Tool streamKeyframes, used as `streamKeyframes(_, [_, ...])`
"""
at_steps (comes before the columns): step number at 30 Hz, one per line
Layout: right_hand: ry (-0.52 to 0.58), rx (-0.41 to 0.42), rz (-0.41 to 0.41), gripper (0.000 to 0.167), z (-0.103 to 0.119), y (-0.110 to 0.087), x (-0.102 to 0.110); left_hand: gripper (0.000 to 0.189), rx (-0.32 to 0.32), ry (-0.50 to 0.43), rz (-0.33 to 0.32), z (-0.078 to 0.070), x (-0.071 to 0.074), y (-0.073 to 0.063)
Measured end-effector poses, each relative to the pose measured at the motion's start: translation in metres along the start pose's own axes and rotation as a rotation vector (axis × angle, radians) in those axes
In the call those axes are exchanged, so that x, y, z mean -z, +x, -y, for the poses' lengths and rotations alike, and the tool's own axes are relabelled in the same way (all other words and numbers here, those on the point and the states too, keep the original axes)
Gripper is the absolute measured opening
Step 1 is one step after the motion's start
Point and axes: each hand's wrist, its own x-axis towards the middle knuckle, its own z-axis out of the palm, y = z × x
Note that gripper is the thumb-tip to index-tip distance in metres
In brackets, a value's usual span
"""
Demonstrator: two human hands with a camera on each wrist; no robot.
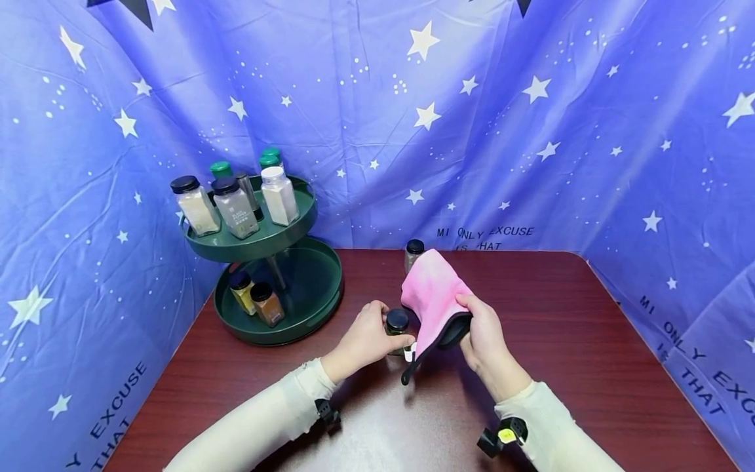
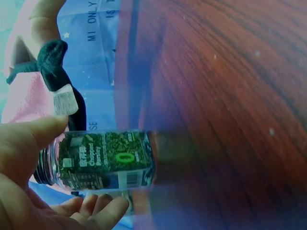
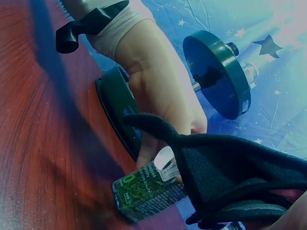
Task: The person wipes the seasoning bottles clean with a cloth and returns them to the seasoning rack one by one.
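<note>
My left hand (image 1: 367, 337) holds a clear spice jar (image 1: 398, 331) with a black lid, its thumb and fingers around the upper part. Green flakes fill this jar, and "Chopped Parsley" reads on its label (image 2: 103, 155) in the left wrist view. Whether its base touches the table cannot be told. In my right hand (image 1: 486, 334) is a pink cloth (image 1: 433, 288) with black edging, gripped by one side. The cloth hangs against the jar's right side, and a small white tag (image 2: 65, 100) shows on its edge.
Behind the cloth stands another black-lidded jar (image 1: 415, 248), partly hidden. At the left is a two-tier green turntable rack (image 1: 318, 275). Several spice jars (image 1: 236, 208) stand on its upper tier, and two jars (image 1: 268, 307) on the lower. A starry blue curtain (image 1: 377, 131) encloses the brown table (image 1: 560, 328).
</note>
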Motion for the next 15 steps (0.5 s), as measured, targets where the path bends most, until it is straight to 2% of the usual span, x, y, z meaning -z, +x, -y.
streamKeyframes(3, [-0.007,-0.005,-0.002,0.024,-0.0022,-0.0001,0.0006,0.065,0.012,-0.034,-0.008,-0.0007,-0.0003,-0.0008])
streamKeyframes(10, [-0.015,-0.012,0.003,0.023,-0.0058,-0.0011,0.0017,0.051,-0.035,-0.039,-0.004,-0.0020,0.0027,-0.0005])
streamKeyframes(15, [-0.012,-0.011,0.004,0.022,-0.0062,-0.0009,0.0016,0.047,-0.060,-0.032,0.012,-0.0020,0.0052,0.0023])
